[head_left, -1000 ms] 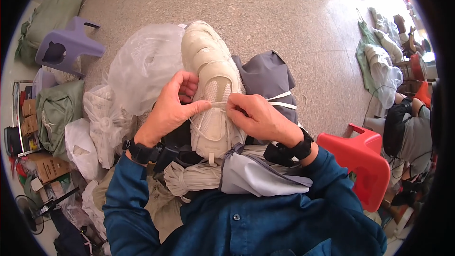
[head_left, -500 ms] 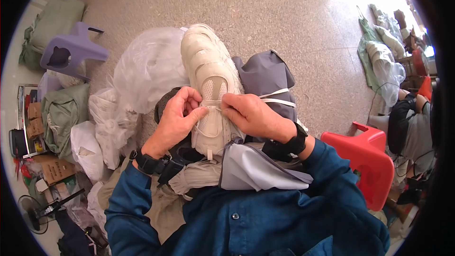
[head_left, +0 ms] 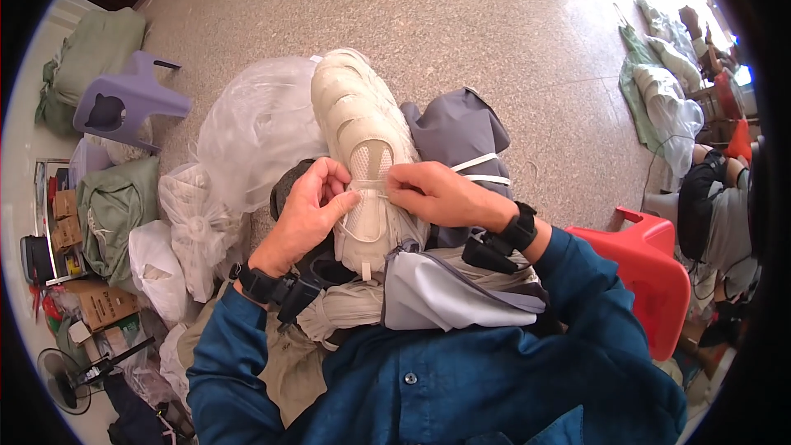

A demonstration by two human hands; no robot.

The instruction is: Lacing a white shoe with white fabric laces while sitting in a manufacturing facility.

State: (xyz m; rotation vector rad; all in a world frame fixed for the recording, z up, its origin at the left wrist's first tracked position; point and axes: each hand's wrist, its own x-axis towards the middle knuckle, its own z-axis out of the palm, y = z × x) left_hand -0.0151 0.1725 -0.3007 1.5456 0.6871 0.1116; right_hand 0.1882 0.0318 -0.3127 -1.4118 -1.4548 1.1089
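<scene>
A long stack of nested cream shoe uppers (head_left: 350, 103) lies over my lap, pointing away from me. On the nearest shoe upper (head_left: 360, 235), a thin white shoelace (head_left: 370, 185) crosses the throat below the mesh tongue. With curled fingers and thumb, my left hand (head_left: 301, 213) grips this upper at its left eyelet edge; the exact fingertip contact is partly hidden. My right hand (head_left: 451, 196) is closed at the right eyelet edge, pinching the lace. White lace strands (head_left: 482, 162) also lie over the dark grey bag (head_left: 456, 126) to the right.
A light grey zipped pouch (head_left: 445, 292) and bundled laces (head_left: 334, 313) rest against me. Clear plastic bags (head_left: 264, 111) stand left of the stack. A red stool (head_left: 647, 276) is at my right, a purple stool (head_left: 124, 99) far left. Another person (head_left: 715, 214) sits at the far right.
The right hand has shifted slightly, its fingers curling more at the upper's edge. The lace strands over the grey bag lie shorter and closer together. The left hand stays nearly in place.
</scene>
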